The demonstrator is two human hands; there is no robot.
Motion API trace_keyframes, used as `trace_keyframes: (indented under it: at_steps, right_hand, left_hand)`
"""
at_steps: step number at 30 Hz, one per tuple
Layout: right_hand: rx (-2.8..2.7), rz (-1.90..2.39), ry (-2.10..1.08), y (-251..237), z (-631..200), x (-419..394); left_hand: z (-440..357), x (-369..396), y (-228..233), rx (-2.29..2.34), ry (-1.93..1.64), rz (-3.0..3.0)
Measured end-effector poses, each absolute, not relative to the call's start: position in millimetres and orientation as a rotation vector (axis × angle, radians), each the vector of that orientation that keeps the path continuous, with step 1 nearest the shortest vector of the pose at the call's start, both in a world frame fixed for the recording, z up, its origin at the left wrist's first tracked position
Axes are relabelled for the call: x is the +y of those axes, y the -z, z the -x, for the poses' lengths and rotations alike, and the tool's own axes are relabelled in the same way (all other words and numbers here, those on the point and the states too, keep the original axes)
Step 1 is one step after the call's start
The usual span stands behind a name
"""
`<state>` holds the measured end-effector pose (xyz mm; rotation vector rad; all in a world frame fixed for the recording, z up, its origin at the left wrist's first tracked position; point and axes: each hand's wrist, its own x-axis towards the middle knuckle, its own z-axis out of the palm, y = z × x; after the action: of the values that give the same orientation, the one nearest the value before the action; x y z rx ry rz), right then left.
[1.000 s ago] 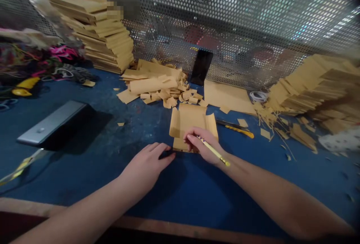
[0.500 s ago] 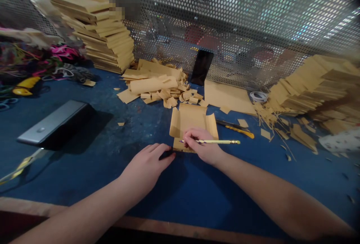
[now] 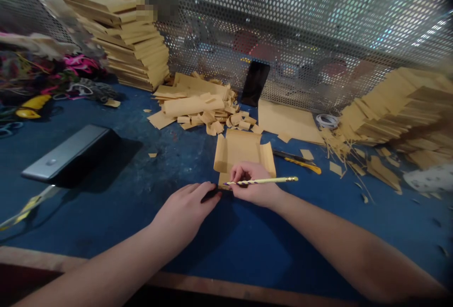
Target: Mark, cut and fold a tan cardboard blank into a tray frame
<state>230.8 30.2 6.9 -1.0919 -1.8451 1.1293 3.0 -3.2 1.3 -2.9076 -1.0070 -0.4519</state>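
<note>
My right hand (image 3: 255,185) is closed in a writing grip around a pale yellow pencil (image 3: 279,180) with dark purple markings. Its tip points left, at the near edge of a brown cardboard piece (image 3: 242,149) whose sides and far flap curl up. Fingers and thumb of my left hand (image 3: 191,205) close together at that piece's near left corner. Something dark shows between them, but I cannot make out what it is. Part of the cardboard is hidden behind my right hand. Just right of it lies a cutter with a yellow handle (image 3: 304,165).
Cardboard scraps (image 3: 198,104) are heaped behind, beside a tall cardboard stack (image 3: 134,47). A phone (image 3: 255,82) leans on the perforated metal screen (image 3: 283,28). At left stands a grey-topped device (image 3: 71,151) with a cable. More cardboard (image 3: 389,108) and a tape roll (image 3: 327,120) lie right.
My right hand and the pencil have shifted slightly down, and the pencil's tip has moved a little left along the cardboard's near edge. My left hand stays in place.
</note>
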Motion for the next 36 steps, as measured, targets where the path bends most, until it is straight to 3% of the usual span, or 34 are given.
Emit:
trace_keyframes:
  at_steps: [36]
  right_hand:
    - [-1.910,1.144,-1.108,-11.9,-230.7,29.8]
  left_hand:
    - [-3.4,-7.2,-4.6,-1.035,0.407,2.910]
